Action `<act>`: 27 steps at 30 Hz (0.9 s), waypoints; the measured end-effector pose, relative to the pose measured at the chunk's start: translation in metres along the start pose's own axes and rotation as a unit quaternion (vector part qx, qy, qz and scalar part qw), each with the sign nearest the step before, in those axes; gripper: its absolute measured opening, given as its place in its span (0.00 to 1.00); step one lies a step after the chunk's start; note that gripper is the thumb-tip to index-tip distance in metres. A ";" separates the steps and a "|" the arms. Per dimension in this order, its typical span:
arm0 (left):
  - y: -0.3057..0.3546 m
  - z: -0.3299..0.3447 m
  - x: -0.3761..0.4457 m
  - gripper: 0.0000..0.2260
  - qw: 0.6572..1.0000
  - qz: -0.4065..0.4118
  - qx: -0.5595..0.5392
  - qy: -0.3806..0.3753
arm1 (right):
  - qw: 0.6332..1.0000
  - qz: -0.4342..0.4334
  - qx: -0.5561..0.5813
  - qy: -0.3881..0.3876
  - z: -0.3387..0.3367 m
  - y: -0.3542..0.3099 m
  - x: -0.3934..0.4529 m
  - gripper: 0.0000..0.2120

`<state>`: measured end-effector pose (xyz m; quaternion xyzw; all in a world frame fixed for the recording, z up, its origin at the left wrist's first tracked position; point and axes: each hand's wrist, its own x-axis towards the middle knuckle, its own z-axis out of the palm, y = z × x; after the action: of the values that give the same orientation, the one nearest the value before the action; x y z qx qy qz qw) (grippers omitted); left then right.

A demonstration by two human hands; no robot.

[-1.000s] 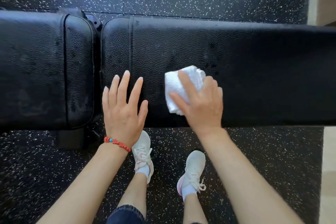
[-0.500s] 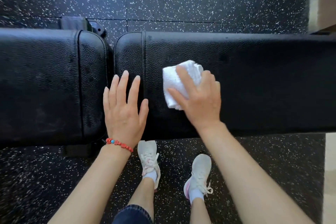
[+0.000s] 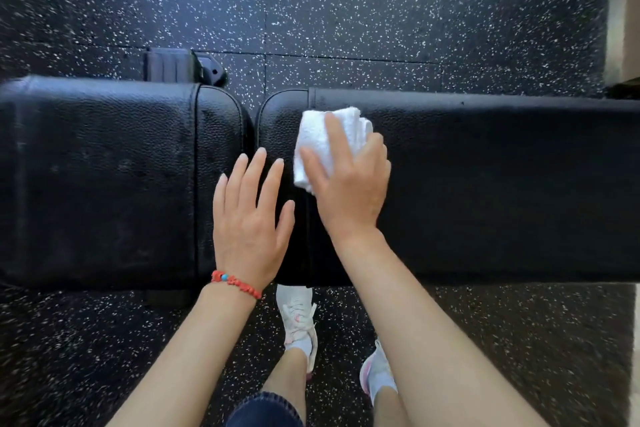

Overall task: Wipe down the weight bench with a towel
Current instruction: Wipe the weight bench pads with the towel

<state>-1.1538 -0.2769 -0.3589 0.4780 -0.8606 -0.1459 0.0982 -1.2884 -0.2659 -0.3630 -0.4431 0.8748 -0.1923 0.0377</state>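
The right hand (image 3: 349,184) presses its curled fingers (image 3: 334,139) over a folded white towel (image 3: 317,142) on the bench's (image 3: 485,184) long pad near the gap, while the left hand (image 3: 249,218), fingers straight, lies flat, likely for support.

Pebbled black vinyl bench (image 3: 485,191), fluffy white terry towel (image 3: 318,139), speckled rubber floor (image 3: 346,3)

This is a gym, a weights area by the look of it. The floor (image 3: 346,10) is laid in black rubber tiles flecked with white, the seams between tiles showing, the sort put down under free weights. Across it runs a weight bench (image 3: 502,184) with two black, pebble-grained vinyl pads set end to end with a gap between, and the person standing at it wears pale lace-up trainers (image 3: 298,322).
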 end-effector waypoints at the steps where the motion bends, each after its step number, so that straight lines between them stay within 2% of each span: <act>1: -0.005 -0.001 0.000 0.20 1.000 -0.008 0.006 0.007 | 1.000 -0.027 -0.001 -0.001 0.000 -0.003 0.002 0.20; 4: -0.025 -0.004 -0.001 0.20 0.999 -0.038 0.024 0.018 | 0.995 -0.086 -0.051 -0.018 -0.008 0.021 0.009 0.22; 6: -0.033 -0.004 -0.003 0.20 0.998 -0.038 0.036 0.020 | 0.997 -0.031 -0.068 -0.013 -0.015 0.043 0.012 0.22; 9: -0.046 -0.003 -0.007 0.20 0.998 -0.013 0.058 0.014 | 0.995 0.095 -0.031 -0.005 -0.017 0.046 0.013 0.22; 12: -0.050 -0.001 -0.008 0.21 0.997 -0.007 0.070 0.016 | 0.990 0.142 -0.002 -0.002 -0.009 0.027 0.019 0.23; 18: -0.045 -0.001 -0.008 0.20 0.998 -0.022 0.055 0.015 | 0.997 0.059 0.012 -0.042 0.008 -0.008 0.037 0.23; 20: -0.043 -0.004 -0.010 0.20 0.998 -0.027 0.044 0.021 | 0.999 0.038 0.007 -0.032 0.005 -0.006 0.027 0.23; 23: -0.039 -0.010 -0.019 0.20 0.998 -0.041 0.034 0.038 | 1.000 -0.017 -0.005 -0.016 -0.002 0.003 -0.022 0.20; 27: -0.039 -0.015 -0.042 0.20 0.996 -0.064 0.037 0.047 | 0.996 -0.076 -0.035 -0.040 -0.011 0.009 -0.101 0.21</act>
<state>-1.0961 -0.2626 -0.3595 0.5419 -0.8274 -0.0969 0.1111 -1.2369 -0.1776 -0.3672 -0.5165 0.8427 -0.1458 0.0421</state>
